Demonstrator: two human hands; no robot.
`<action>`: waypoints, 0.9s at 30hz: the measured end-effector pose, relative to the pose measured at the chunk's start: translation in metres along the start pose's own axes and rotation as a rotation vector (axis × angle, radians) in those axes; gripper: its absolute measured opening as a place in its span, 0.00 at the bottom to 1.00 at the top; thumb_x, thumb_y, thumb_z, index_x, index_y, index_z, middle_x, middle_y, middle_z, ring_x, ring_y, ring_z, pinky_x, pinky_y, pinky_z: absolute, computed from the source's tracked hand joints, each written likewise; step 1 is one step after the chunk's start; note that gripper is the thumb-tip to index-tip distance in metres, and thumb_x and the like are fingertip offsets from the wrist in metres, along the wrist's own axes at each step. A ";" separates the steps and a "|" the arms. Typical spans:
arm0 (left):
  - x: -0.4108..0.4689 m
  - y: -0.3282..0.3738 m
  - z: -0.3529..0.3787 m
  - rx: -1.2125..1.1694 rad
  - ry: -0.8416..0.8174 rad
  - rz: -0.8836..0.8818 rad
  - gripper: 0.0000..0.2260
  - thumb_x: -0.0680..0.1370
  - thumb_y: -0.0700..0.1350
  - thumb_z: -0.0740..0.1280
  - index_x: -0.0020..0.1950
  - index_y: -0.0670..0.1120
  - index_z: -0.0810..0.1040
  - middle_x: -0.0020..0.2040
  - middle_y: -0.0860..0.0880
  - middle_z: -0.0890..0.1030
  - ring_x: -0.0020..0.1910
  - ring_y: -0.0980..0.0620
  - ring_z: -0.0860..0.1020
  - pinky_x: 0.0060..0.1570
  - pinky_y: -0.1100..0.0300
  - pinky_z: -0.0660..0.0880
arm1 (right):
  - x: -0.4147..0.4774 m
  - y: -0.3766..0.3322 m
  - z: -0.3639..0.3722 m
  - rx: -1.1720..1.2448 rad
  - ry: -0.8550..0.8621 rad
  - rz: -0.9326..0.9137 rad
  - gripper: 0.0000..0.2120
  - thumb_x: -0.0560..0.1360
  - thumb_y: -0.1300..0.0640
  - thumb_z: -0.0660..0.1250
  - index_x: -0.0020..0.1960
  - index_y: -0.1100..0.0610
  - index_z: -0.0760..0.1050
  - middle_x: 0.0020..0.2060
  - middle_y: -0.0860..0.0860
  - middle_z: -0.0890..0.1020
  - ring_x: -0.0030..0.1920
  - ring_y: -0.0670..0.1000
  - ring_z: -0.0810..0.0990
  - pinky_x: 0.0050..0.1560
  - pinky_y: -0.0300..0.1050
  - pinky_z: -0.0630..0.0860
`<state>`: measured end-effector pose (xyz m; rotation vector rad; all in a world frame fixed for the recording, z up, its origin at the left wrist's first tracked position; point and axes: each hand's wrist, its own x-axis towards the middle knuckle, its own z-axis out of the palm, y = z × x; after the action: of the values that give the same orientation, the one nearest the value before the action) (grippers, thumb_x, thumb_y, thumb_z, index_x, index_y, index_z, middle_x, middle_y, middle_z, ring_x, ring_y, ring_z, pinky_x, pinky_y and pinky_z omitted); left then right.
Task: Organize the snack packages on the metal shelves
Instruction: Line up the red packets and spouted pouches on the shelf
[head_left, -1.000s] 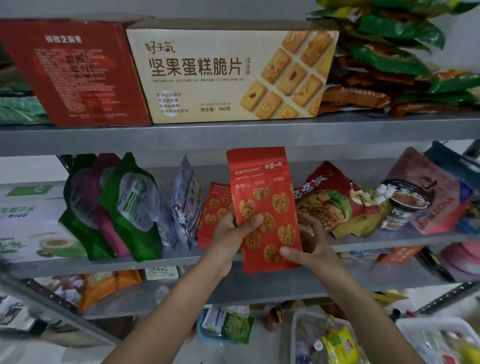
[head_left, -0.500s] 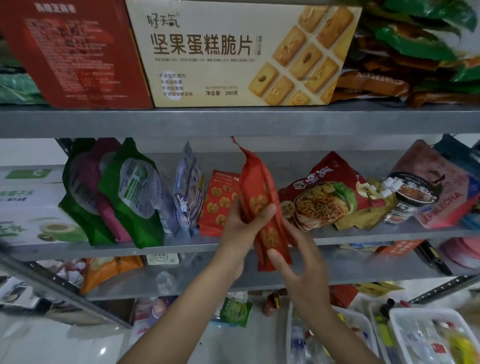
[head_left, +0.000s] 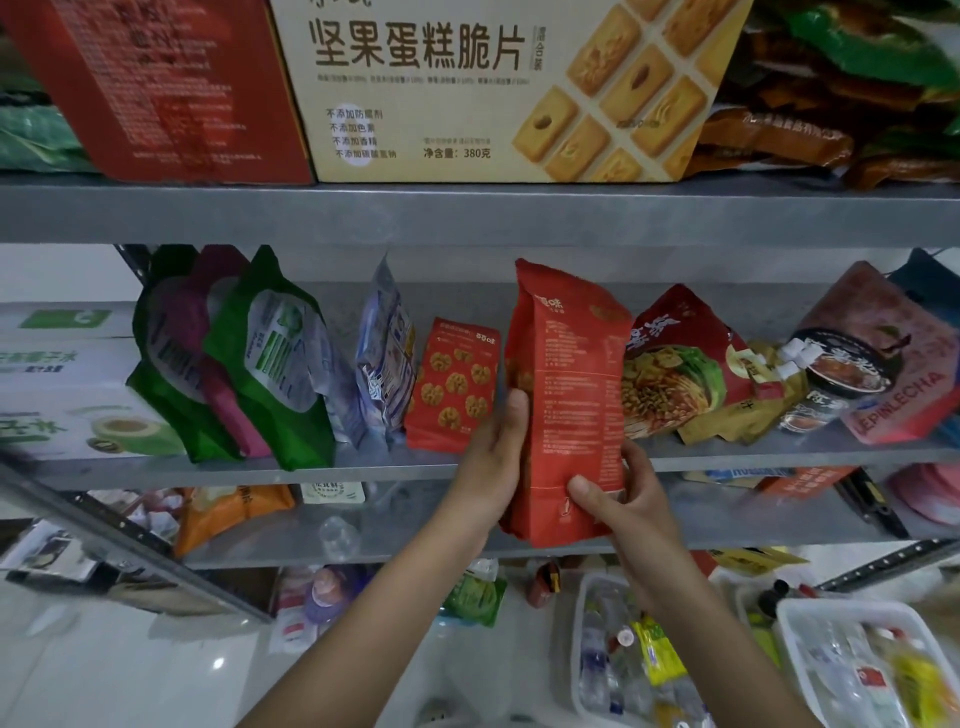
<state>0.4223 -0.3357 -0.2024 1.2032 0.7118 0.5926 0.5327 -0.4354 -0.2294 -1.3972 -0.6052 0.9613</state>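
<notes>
A tall red walnut snack bag is upright in front of the middle metal shelf, its printed back facing me. My left hand grips its left edge, thumb on the front side. My right hand pinches its lower right corner. A matching red walnut bag stands on the shelf just to its left. A red noodle bag leans on the shelf to its right.
Green and purple bags and a clear silvery bag stand further left. A pink pouch and a cup-noodle pack lie at the right. Above sit a cream biscuit box and a red box. Plastic bins stand below.
The red bag has been turned from front-facing through edge-on to back-facing, and it has moved closer to the middle shelf. My view has tilted downward.
</notes>
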 end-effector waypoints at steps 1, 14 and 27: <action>-0.001 0.002 0.002 -0.033 0.001 -0.015 0.13 0.82 0.58 0.49 0.53 0.62 0.73 0.44 0.64 0.80 0.40 0.73 0.78 0.38 0.76 0.74 | -0.002 0.000 0.003 -0.058 0.065 -0.037 0.39 0.61 0.51 0.81 0.66 0.51 0.66 0.52 0.50 0.82 0.46 0.42 0.84 0.39 0.36 0.79; 0.002 0.001 0.000 -0.034 0.120 0.011 0.15 0.68 0.51 0.74 0.53 0.53 0.78 0.47 0.54 0.85 0.47 0.55 0.84 0.42 0.62 0.80 | -0.011 -0.010 -0.006 -0.091 -0.067 0.075 0.21 0.64 0.52 0.77 0.56 0.55 0.79 0.46 0.50 0.86 0.47 0.50 0.85 0.45 0.39 0.80; 0.015 0.006 0.000 0.063 0.159 0.091 0.26 0.73 0.43 0.74 0.69 0.50 0.71 0.57 0.52 0.81 0.58 0.54 0.79 0.54 0.59 0.78 | -0.003 -0.011 0.005 -0.438 0.083 -0.199 0.25 0.69 0.37 0.65 0.63 0.45 0.70 0.54 0.39 0.78 0.59 0.44 0.78 0.47 0.27 0.73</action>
<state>0.4317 -0.3225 -0.1991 1.2616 0.8182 0.7522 0.5296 -0.4346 -0.2173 -1.7142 -0.9110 0.6291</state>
